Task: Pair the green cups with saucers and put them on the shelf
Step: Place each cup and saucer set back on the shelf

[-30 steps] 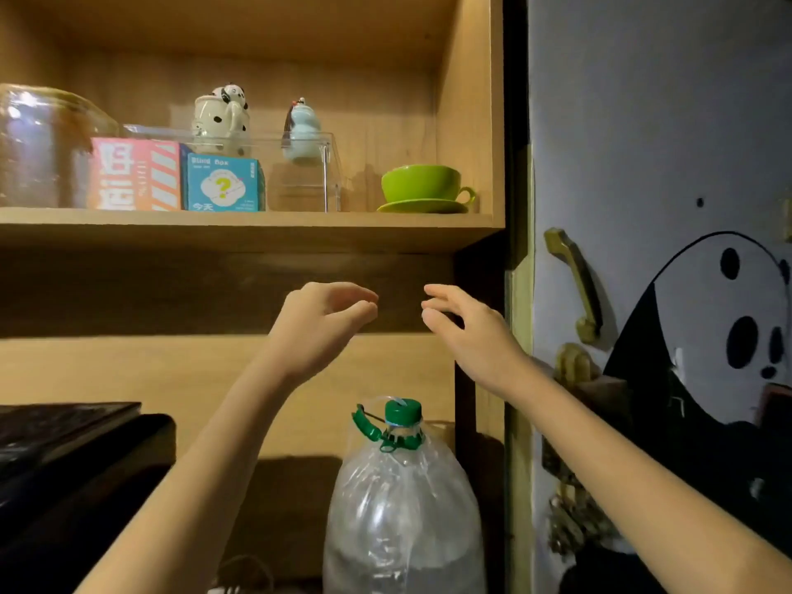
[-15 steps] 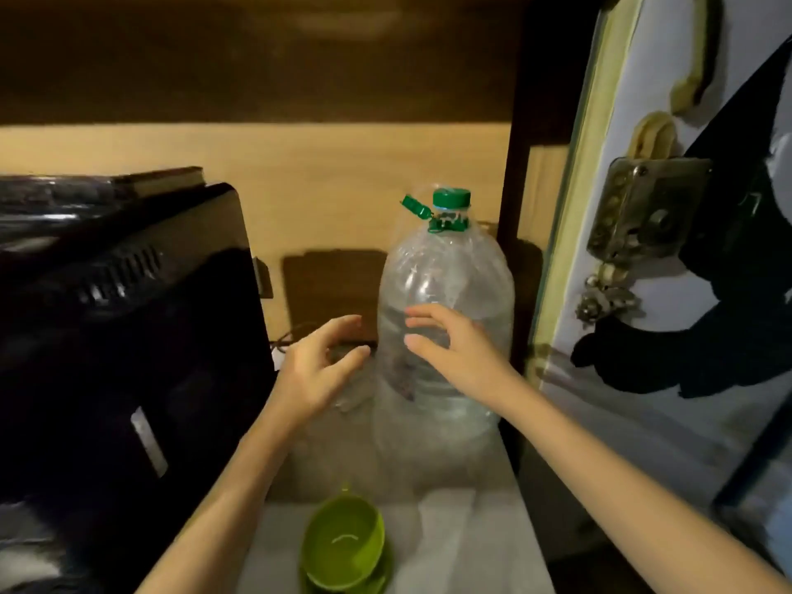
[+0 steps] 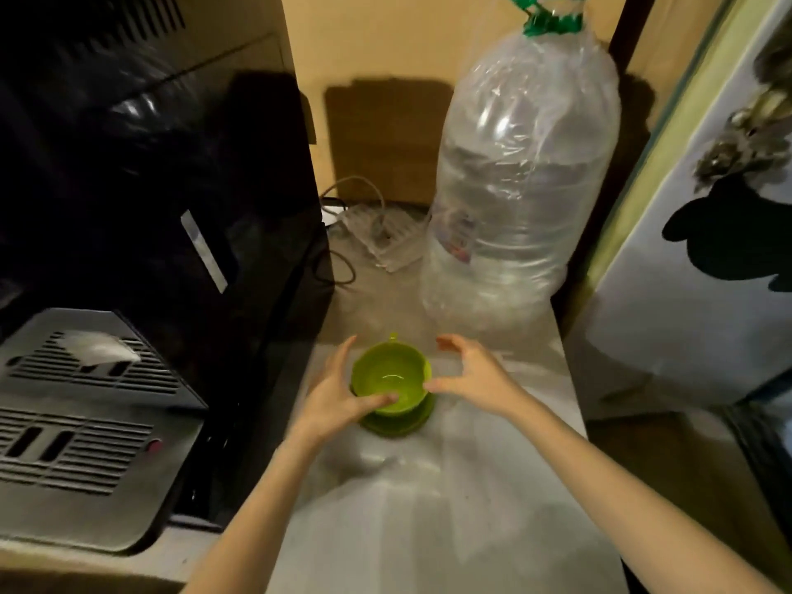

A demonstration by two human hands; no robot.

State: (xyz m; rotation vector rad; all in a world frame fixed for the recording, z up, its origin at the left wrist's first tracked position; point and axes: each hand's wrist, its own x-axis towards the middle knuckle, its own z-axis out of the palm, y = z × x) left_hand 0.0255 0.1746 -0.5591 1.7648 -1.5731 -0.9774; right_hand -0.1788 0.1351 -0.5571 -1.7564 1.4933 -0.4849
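Both hands have come down from in front of the big bottle, and the view has tilted down with them, so the green cup (image 3: 391, 379) now lies in the middle of the picture instead of at its lower edge. Nearest to the camera, two bare forearms reach forward over the pale counter (image 3: 450, 508). Left hand (image 3: 338, 400) is on the left side of the cup, fingers spread, and its thumb lies across the near rim; it seems to touch the rim, but the picture is blurred there and I cannot be sure. Right hand (image 3: 475, 379) is just beside the right side of the cup, fingers curved and apart, with the thumb tip close to the rim. Neither hand is closed on the cup. The cup stands upright on a green saucer (image 3: 398, 422), its small handle pointing away from the person. To the left stands a black appliance (image 3: 163, 199) with a grey slotted tray (image 3: 85, 422) in front. Further back, a large clear water bottle (image 3: 523, 173) with a green collar stands on the counter, and a white cable (image 3: 368, 207) lies near the wooden back wall (image 3: 368, 36).
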